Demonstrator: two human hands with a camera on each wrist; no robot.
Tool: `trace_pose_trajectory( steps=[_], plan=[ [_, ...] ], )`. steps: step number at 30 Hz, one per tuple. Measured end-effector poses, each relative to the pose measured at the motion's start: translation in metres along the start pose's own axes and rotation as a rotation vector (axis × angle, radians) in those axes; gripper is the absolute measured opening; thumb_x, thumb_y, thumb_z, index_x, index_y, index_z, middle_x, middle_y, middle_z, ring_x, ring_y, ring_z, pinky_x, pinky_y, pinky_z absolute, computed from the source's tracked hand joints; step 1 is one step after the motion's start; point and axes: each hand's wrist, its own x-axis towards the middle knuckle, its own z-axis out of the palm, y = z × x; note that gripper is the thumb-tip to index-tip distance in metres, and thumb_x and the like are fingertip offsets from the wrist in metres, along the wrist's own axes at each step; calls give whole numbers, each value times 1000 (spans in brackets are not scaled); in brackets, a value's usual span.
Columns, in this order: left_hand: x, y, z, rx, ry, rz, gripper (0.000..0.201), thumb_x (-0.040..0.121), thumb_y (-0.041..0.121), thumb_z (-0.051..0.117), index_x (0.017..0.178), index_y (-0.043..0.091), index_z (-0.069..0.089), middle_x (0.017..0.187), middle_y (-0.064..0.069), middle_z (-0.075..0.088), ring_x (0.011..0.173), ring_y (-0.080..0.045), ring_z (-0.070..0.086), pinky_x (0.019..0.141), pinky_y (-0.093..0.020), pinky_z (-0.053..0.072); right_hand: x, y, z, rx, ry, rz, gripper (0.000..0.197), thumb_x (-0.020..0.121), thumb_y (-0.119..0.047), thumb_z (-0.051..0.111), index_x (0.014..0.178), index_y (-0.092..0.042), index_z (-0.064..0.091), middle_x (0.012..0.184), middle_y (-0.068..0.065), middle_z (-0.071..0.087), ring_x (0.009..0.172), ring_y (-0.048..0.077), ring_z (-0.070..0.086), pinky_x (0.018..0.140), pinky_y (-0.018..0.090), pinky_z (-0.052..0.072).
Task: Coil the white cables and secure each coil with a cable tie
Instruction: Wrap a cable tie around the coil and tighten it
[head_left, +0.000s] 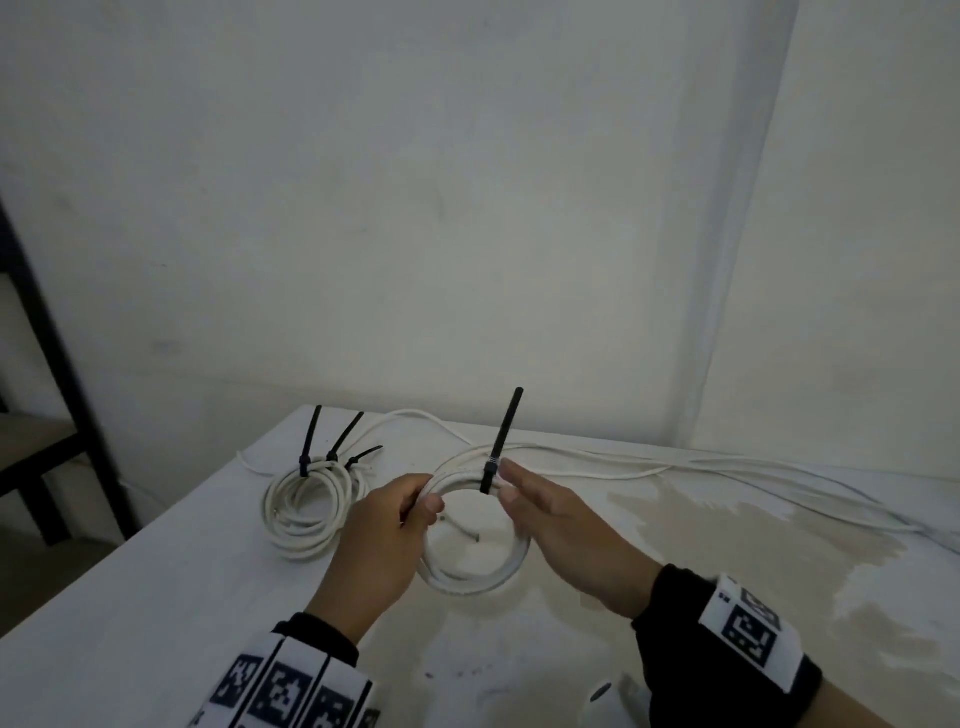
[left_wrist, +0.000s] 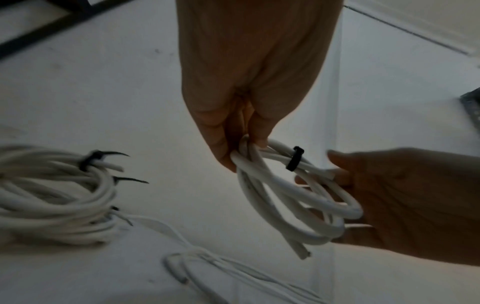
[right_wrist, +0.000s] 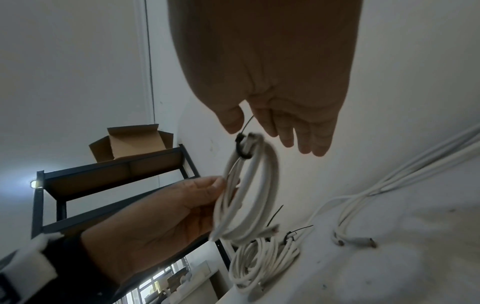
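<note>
Both of my wrists, banded with black-and-white markers, come in from the bottom of the head view and meet at the white coil (head_left: 470, 540) in the lower centre of the frame. I hold that coil up off the table (head_left: 156, 597) between my hands. My left hand (head_left: 387, 525) comes in from the lower left with its back to the camera, fingers and thumb pinching the coil's left side; the left wrist view shows the strands clamped between thumb and fingertips. My right hand (head_left: 558, 525) comes in from the lower right, palm turned left, fingers nearly straight and pointing up toward the wall. In the right wrist view those fingers (right_wrist: 306, 131) hang spread and loose just beside the coil's top, gripping nothing, though whether a fingertip brushes the cable I cannot tell.

A black cable tie (head_left: 497, 452) is cinched around the top of the coil, its long tail standing up and leaning slightly right, next to my right fingertips.

Left of my hands, a stack of finished coils (head_left: 306, 512) lies on the table, with three black tie tails sticking up from its far edge. Loose white cables (head_left: 675, 467) trail across the table's far edge toward the right side. A dark metal shelf (head_left: 57, 364) stands at the left edge of the frame; the right wrist view shows an open cardboard box (right_wrist: 132, 142) on top of it.
</note>
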Motion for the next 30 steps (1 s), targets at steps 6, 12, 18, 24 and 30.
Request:
trace_pose_trajectory(
  steps=[6, 12, 18, 24, 30],
  plan=[
    [17, -47, -52, 148, 125, -132, 17, 92, 11, 50, 97, 8, 65, 91, -8, 68, 86, -24, 58, 71, -31, 39, 27, 16, -9, -68, 74, 141, 47, 94, -35, 48, 138, -20, 40, 142, -7, 41, 116, -1, 38, 92, 14, 27],
    [37, -99, -83, 341, 109, -286, 19, 94, 13, 47, 97, 7, 64, 94, -11, 66, 86, -25, 56, 71, -29, 34, 50, 38, -14, -139, 65, 257, 43, 92, -34, 52, 131, -18, 47, 136, -4, 47, 109, 4, 44, 89, 19, 31],
    [51, -137, -88, 453, 65, -398, 20, 94, 11, 44, 99, 3, 62, 92, -16, 61, 80, -26, 51, 69, -29, 32, 62, 50, -15, -174, 47, 317, 38, 91, -35, 54, 125, -19, 52, 119, -7, 53, 106, 6, 49, 87, 20, 34],
    [52, -152, -93, 479, 74, -426, 17, 87, 3, 53, 98, -2, 65, 94, -27, 62, 92, -41, 57, 73, -39, 42, 70, 57, -15, -236, 15, 343, 36, 90, -35, 56, 122, -18, 54, 115, -6, 54, 100, 8, 51, 71, 13, 38],
    [52, -144, -92, 460, 60, -484, 20, 87, 4, 51, 105, 7, 60, 101, -19, 64, 94, -33, 57, 75, -31, 39, 82, 59, -14, -292, 31, 353, 39, 90, -31, 56, 125, -13, 52, 115, -1, 51, 100, 12, 49, 81, 19, 33]
  ],
)
